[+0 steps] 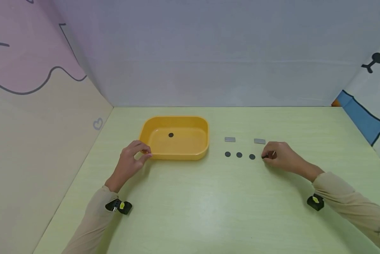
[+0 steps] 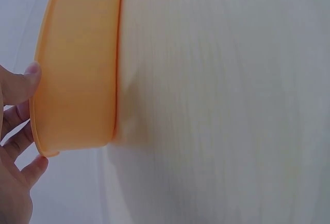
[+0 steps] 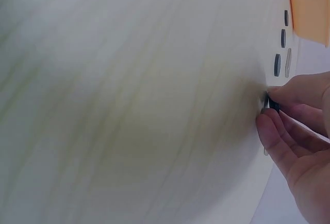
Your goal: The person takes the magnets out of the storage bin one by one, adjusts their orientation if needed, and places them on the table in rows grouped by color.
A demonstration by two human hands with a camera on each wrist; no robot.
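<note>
One disc (image 1: 171, 135) inside tray (image 1: 152, 146), head-view only

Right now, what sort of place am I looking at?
Probably a staged tabletop booth, not a home: plain partition walls with cartoon drawings, a bare green table, and a yellow tray beside neatly laid-out dark discs.
</note>
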